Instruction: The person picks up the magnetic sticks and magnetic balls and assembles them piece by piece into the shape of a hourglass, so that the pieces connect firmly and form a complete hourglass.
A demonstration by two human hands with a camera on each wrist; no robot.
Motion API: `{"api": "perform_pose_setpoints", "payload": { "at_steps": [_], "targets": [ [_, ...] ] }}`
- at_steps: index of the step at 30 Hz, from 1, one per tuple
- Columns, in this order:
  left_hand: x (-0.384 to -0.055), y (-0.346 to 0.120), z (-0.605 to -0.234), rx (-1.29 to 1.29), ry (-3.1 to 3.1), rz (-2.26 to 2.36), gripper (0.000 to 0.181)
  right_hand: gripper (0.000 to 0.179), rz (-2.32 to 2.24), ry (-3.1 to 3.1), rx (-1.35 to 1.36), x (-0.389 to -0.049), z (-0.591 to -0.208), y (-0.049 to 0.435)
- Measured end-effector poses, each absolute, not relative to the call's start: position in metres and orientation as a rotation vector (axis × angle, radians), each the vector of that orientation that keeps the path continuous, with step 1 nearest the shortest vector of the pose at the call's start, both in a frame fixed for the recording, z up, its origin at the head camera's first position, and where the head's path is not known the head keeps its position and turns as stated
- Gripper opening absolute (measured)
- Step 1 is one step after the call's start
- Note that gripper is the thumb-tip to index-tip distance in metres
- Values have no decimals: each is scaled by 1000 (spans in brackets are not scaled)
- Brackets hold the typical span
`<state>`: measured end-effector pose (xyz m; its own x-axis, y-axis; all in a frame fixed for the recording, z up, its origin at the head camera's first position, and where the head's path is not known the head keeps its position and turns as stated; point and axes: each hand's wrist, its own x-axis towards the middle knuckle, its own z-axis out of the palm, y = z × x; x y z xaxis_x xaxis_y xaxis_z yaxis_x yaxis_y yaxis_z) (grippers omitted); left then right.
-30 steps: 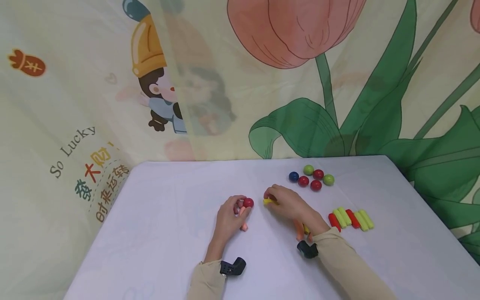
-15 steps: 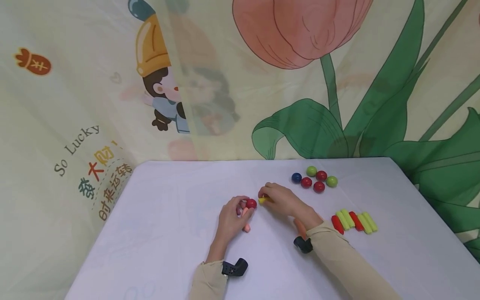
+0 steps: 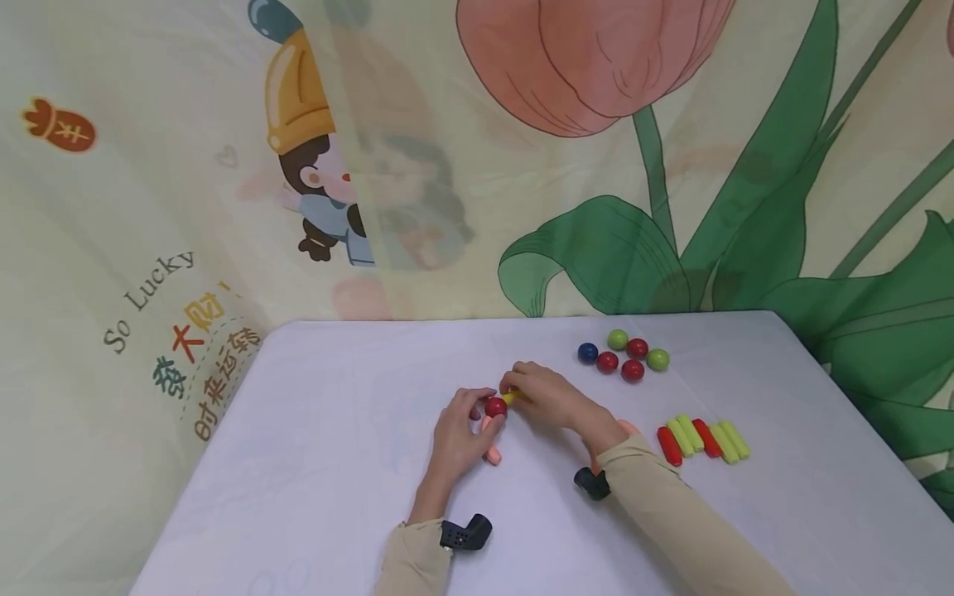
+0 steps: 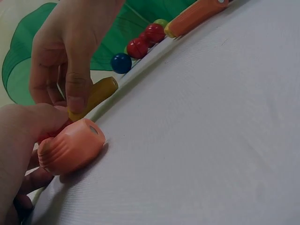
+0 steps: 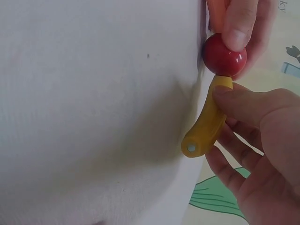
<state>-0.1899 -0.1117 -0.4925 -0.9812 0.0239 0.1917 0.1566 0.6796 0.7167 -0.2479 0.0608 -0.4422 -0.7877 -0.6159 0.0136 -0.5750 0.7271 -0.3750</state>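
Head view, sticks (image 3: 708,439), balls (image 3: 635,350) beyond right hand (image 3: 553,399)

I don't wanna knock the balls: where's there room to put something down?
The white table is bare between its left edge and the left hand, and near the front between the sleeves. It's crowded where the right hand holds the yellow piece by the red ball, around the loose balls, and along the coloured sticks.

Your ball (image 5: 224,56) glossy red; rod (image 5: 208,121) yellow; ribbed piece (image 4: 72,149) coral. Your sleeves (image 3: 678,513) beige, wrist cameras (image 3: 464,534) black. Loose balls (image 3: 633,371) red, blue, lime. Sticks (image 3: 669,445) red, lime. Cloth (image 3: 313,447) white. Backdrop (image 3: 186,74) cream, printed pink tulip (image 3: 589,66), green leaves (image 3: 619,248).
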Motion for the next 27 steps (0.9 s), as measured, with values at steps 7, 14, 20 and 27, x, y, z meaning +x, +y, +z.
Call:
{"api": "perform_pose_setpoints", "payload": {
  "at_steps": [7,14,20,27],
  "targets": [
    [-189,-110,-493,-162,-2712,-1172,35,19,-607,2814,-959,-247,-447,62],
    [-185,-113,-497,-151,-2686,-1183,32,21,-754,2816,-781,-239,-451,73],
    [-188,-114,-494,-138,-2681,-1174,32,21,-941,2804,-615,-235,-442,92],
    [-190,-111,-495,-150,-2682,-1188,32,25,-1098,2856,-546,-231,-437,125]
  ]
}}
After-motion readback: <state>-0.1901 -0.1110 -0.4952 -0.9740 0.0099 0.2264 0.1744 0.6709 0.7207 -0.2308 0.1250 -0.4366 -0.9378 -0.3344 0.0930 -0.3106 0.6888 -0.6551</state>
